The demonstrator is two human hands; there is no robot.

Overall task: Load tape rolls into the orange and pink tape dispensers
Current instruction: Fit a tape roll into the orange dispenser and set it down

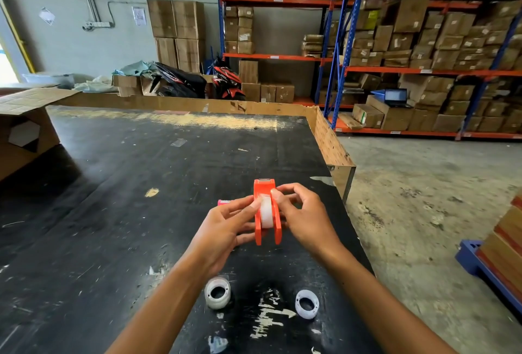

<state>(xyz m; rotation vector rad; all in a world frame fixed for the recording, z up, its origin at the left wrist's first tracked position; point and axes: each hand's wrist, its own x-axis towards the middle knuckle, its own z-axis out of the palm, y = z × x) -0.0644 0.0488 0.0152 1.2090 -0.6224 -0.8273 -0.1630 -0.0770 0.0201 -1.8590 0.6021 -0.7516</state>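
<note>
The orange tape dispenser [267,212] is held above the black table [127,184], cutter end pointing away from me. A clear tape roll [266,212] sits between its two side walls. My left hand [226,226] grips the dispenser's left side, thumb on the roll. My right hand [302,212] grips the right side, fingertips on the roll's top. Only a small corner of the pink dispenser [223,202] shows behind my left hand. Two loose clear tape rolls lie near the table's front, one on the left [217,292] and one on the right [307,304].
An open cardboard box [25,133] stands at the table's left. A cardboard wall [330,141] lines the far and right table edges. Beyond are shelves of boxes [423,57], a laptop [395,98], motorbikes [226,82], and a blue pallet [485,271] on the right floor.
</note>
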